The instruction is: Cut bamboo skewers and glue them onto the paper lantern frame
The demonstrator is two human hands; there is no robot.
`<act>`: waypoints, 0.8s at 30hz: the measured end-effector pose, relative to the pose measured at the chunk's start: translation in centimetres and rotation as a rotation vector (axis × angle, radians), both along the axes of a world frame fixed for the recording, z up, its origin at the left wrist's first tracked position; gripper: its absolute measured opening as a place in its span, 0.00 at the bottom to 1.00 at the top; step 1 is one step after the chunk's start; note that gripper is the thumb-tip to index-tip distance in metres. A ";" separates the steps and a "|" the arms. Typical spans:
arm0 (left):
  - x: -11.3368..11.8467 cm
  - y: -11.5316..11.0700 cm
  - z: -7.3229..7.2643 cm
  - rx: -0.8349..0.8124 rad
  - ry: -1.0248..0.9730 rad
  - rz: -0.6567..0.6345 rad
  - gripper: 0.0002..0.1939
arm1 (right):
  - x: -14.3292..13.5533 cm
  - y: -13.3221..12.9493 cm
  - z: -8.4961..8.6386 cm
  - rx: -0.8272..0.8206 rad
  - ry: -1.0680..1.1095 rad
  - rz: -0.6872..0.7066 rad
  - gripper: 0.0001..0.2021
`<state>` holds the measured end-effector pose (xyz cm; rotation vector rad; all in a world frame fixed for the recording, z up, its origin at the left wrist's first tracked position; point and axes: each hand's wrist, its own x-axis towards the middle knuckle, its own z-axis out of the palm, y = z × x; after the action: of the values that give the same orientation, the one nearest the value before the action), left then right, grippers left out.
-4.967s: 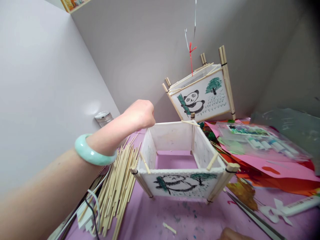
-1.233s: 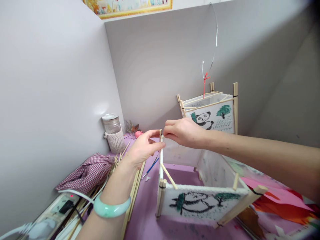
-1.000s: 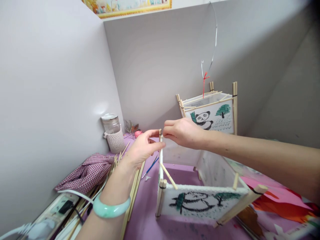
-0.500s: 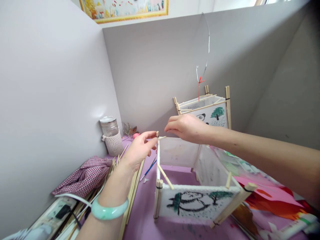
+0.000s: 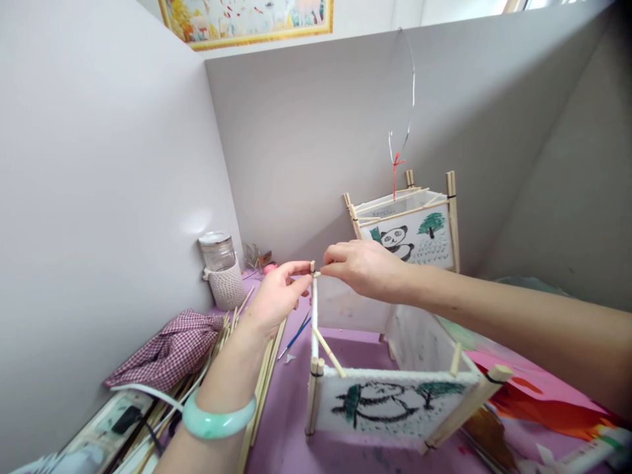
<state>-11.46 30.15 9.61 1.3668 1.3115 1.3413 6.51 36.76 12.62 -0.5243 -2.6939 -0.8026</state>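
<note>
A square lantern frame (image 5: 390, 403) with white panels and wooden stick posts stands on the purple tabletop; a panda and a tree are painted on its front panel. My left hand (image 5: 276, 295), with a pale green bangle on the wrist, grips the far-left corner post (image 5: 313, 266) between thumb and fingers. At that same corner my right hand (image 5: 363, 266) pinches the end of a short wooden stick (image 5: 317, 274) lying across the top. Similar short sticks cross the near-left corner (image 5: 328, 353) and the near-right corner (image 5: 455, 360).
Behind stands another panda lantern (image 5: 430, 238), with a red string and wire (image 5: 413, 85) above it. Left are a glass jar (image 5: 220, 266), checked cloth (image 5: 170, 349), loose wooden sticks (image 5: 266, 372) and a blue brush (image 5: 296, 339). Pink and red paper (image 5: 538, 395) lies right. Grey partitions (image 5: 296, 151) surround the table.
My right hand has come down and slightly left onto the short stick at the far-left corner. My left hand keeps its hold on the post.
</note>
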 end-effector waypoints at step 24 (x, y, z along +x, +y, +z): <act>-0.3 0.4 -0.6 0.018 -0.004 -0.048 0.19 | -1.3 0.0 -0.4 -0.003 0.093 -0.037 0.10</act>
<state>-11.77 30.58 8.98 1.3986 1.2588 1.3260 5.24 36.80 12.20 -0.5982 -2.6083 -0.7641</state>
